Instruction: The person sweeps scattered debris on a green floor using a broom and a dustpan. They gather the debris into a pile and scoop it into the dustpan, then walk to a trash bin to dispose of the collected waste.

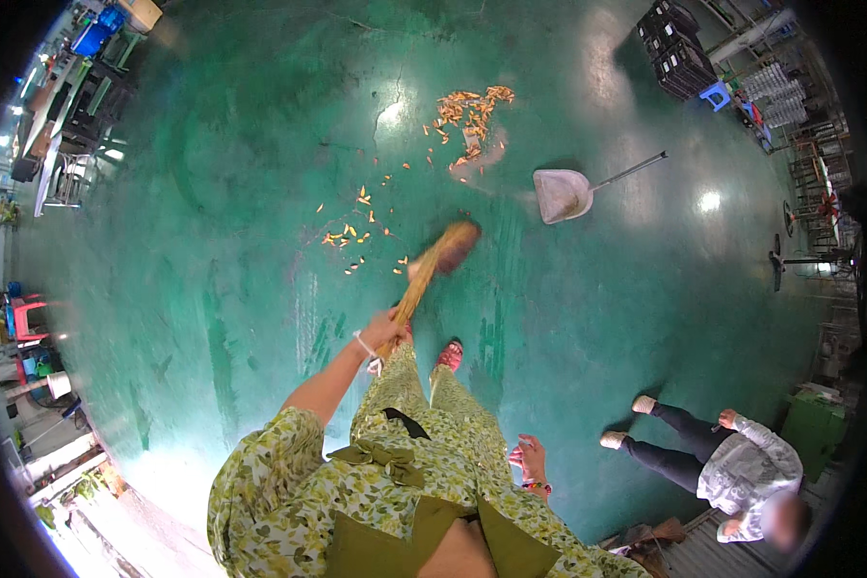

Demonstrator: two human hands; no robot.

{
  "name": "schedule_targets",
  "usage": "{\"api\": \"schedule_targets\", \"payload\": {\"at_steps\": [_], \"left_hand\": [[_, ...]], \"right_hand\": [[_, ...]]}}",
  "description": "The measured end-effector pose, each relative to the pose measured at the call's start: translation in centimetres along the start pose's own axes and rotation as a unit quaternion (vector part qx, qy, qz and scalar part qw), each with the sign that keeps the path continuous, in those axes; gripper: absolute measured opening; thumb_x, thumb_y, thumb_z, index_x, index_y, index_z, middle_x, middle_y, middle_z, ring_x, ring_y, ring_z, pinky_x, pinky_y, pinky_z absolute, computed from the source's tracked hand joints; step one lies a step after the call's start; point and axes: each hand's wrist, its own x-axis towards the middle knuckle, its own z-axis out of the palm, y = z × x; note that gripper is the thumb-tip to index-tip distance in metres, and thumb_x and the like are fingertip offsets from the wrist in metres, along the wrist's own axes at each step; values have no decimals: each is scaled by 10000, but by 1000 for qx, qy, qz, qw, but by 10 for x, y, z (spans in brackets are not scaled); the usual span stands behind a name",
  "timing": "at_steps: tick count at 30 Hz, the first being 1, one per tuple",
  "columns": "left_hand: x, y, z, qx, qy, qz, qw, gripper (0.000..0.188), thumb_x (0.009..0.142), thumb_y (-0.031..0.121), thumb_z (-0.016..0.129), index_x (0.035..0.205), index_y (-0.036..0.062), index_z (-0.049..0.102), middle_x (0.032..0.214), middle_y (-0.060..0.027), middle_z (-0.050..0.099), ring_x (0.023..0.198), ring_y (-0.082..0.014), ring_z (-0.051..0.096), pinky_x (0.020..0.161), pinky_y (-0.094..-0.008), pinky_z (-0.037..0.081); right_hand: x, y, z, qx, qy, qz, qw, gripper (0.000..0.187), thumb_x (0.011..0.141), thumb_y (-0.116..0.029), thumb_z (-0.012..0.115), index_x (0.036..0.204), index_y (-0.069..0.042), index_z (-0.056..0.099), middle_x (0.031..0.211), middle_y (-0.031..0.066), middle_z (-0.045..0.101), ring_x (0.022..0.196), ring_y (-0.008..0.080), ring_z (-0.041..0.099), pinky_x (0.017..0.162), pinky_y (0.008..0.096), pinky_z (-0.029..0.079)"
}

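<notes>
My left hand (383, 330) is closed around a straw broom (424, 280) and holds it slanting away from me over the floor. The broom's far end is smeared by motion. Just beyond and left of the broom lies a loose scatter of orange-yellow leaf-like bits (349, 234). Farther off there is a denser pile of the same bits (469, 114). A white long-handled dustpan (563, 196) rests on the floor to the right of the pile, its handle pointing right. My right hand (528, 459) hangs at my side with its fingers loosely apart, holding nothing.
A person (742, 467) in a grey top and dark trousers is at the lower right. Stacked black crates (682, 65) and a blue stool (715, 94) stand at the far right. Work tables (56, 125) and a red stool (29, 318) line the left. The green floor (260, 193) is shiny.
</notes>
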Motion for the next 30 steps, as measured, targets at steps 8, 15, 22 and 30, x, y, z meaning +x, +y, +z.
{"api": "schedule_targets", "payload": {"at_steps": [8,15,22,30], "left_hand": [[-65,39,-51,121,27,56,991,742,600,7,582,1282,64,296,634,-46,536,433,-110,490,364,-244,390],[-189,-103,-45,-77,278,-15,957,649,633,-44,555,1241,93,376,686,-59,543,459,-125,507,374,-262,421],[-268,-206,-59,-359,414,-106,830,505,713,65,501,1175,138,310,613,-86,467,382,-153,454,310,-286,409],[-192,-228,-137,-479,406,-20,778,130,741,140,520,654,44,515,455,-78,481,331,-159,452,297,-259,349]], "right_hand": [[-1,-22,-8,-111,13,55,992,188,791,-112,515,977,-85,521,609,81,538,477,187,552,437,335,502],[56,-90,11,-142,33,14,989,242,797,-223,526,960,-47,497,647,93,514,510,206,545,474,363,507],[38,-153,66,-268,-86,-50,958,264,802,-188,498,1024,-44,504,659,88,519,519,170,540,469,312,491],[38,-215,38,-366,-72,-68,925,231,784,-136,521,1004,-68,532,632,92,518,490,185,527,454,329,490]]}}
